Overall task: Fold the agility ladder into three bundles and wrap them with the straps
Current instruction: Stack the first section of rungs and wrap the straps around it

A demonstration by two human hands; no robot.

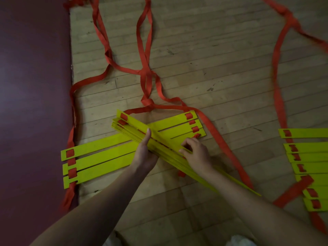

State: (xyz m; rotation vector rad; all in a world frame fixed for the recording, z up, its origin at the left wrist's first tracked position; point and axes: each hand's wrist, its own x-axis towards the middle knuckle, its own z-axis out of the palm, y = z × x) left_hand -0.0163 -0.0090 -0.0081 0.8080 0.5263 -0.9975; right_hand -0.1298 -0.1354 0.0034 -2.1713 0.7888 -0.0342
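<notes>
The left hand [144, 154] grips a stack of flat yellow plastic rungs [166, 145] near its middle. The thumb lies straight along the top face, and the other fingers go under the stack, where they are hidden. Just to the right of it, the right hand [197, 155] holds the same stack with curled fingers that pinch its upper edge. The stack runs diagonally, from the far left of the hands to the near right, where it passes beside the right forearm.

Under the stack, crossing it, three yellow rungs [99, 157] lie flat and side by side on the wooden plank floor [221, 59]. Red fabric straps [147, 50] pass through the slots at the ends of these rungs. From there the straps run away from the hands in loose loops and crossings over the floor.

Well apart to the right of the hands lies another group of yellow rungs [308, 167], also joined by red straps and partly cut off by the frame edge. To the left of the hands, a dark maroon mat [32, 86] covers the floor beside the planks.
</notes>
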